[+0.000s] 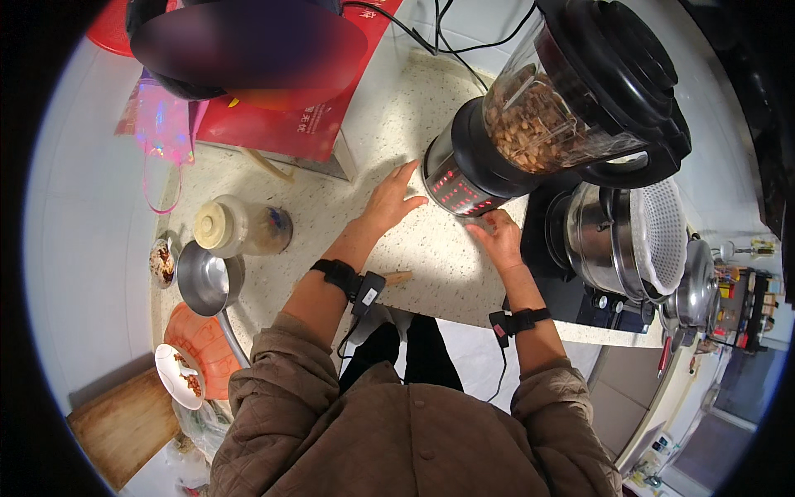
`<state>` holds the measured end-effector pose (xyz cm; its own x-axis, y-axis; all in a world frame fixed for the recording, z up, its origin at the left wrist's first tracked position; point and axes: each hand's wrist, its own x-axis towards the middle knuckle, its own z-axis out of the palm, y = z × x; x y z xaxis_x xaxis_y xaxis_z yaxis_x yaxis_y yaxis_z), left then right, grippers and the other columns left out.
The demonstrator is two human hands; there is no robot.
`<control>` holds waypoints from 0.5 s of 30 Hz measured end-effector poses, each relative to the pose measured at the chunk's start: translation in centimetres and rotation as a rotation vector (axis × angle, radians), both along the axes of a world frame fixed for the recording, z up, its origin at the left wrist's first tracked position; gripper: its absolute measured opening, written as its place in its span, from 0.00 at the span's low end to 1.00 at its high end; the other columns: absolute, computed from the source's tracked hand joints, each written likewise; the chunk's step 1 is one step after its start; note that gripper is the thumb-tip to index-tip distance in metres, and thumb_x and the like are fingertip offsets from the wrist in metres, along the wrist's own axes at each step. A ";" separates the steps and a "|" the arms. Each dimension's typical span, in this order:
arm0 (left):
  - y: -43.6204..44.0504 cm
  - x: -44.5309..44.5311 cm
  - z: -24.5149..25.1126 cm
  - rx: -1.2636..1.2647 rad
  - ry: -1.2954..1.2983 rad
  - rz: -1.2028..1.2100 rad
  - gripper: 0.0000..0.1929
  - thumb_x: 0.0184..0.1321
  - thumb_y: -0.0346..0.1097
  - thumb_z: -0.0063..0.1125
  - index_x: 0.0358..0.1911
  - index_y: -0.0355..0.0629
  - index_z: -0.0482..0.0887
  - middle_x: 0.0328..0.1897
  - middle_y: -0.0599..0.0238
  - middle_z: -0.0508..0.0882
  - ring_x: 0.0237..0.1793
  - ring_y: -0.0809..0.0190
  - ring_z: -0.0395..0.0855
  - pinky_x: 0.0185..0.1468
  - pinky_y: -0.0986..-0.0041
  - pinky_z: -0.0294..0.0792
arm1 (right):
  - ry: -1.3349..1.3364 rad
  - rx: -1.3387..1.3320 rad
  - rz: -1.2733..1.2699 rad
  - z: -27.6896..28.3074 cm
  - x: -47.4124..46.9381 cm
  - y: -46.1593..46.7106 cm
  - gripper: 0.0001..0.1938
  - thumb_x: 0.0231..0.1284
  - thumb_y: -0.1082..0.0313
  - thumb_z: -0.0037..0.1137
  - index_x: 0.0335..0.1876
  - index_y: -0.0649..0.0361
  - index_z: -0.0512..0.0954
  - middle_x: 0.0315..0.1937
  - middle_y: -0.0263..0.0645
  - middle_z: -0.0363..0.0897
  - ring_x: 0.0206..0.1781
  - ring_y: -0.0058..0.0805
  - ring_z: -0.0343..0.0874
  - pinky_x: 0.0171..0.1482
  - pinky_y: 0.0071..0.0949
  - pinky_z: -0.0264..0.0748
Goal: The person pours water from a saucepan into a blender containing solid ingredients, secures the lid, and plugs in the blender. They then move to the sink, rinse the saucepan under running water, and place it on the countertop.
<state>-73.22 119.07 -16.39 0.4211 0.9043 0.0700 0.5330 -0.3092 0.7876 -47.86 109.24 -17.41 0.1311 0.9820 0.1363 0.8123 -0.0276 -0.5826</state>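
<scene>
A countertop blender stands at the upper right of the counter. Its steel and black base (463, 180) shows lit red marks on a control panel. The clear jar (537, 127), under a black lid (615, 68), holds brown nuts or beans. My left hand (392, 197) is just left of the base, fingers spread, with nothing in it. My right hand (502, 237) is at the base's lower front edge with fingers bent. Whether its fingertips touch the base I cannot tell. I see nothing held in it.
A steel pot with a white strainer (663, 236) sits on the black cooktop (546, 273) at right. On the left are a lidded jar (245, 227), a saucepan (210, 279), an orange basket (211, 338) and a white bowl (177, 376). A red box (273, 133) is behind.
</scene>
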 end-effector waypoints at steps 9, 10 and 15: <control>3.1 1.7 -1.5 0.032 -0.044 -0.088 0.38 0.47 0.43 0.72 0.61 0.38 0.68 0.57 0.47 0.77 0.58 0.46 0.75 0.59 0.63 0.69 | -0.041 0.016 0.108 0.6 0.9 0.5 0.23 0.40 0.51 0.72 0.32 0.65 0.79 0.33 0.43 0.81 0.36 0.42 0.82 0.40 0.33 0.78; 3.3 1.8 -1.7 0.063 -0.056 -0.089 0.37 0.46 0.44 0.71 0.60 0.38 0.68 0.56 0.47 0.77 0.56 0.45 0.76 0.57 0.62 0.70 | -0.040 0.023 0.107 0.6 0.9 0.5 0.23 0.40 0.51 0.72 0.31 0.65 0.79 0.33 0.43 0.81 0.36 0.42 0.82 0.39 0.33 0.78; 3.6 1.8 -2.4 0.165 0.003 -0.086 0.36 0.46 0.47 0.70 0.58 0.39 0.70 0.52 0.49 0.78 0.52 0.43 0.77 0.53 0.60 0.72 | -0.046 0.037 0.094 0.5 0.9 0.7 0.22 0.40 0.51 0.73 0.29 0.65 0.79 0.31 0.42 0.81 0.34 0.41 0.82 0.38 0.33 0.78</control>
<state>-71.47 122.67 -18.83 0.4969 0.8411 0.2134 0.5011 -0.4789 0.7208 -46.95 109.93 -16.96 0.0318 0.9838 0.1762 0.8361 0.0704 -0.5441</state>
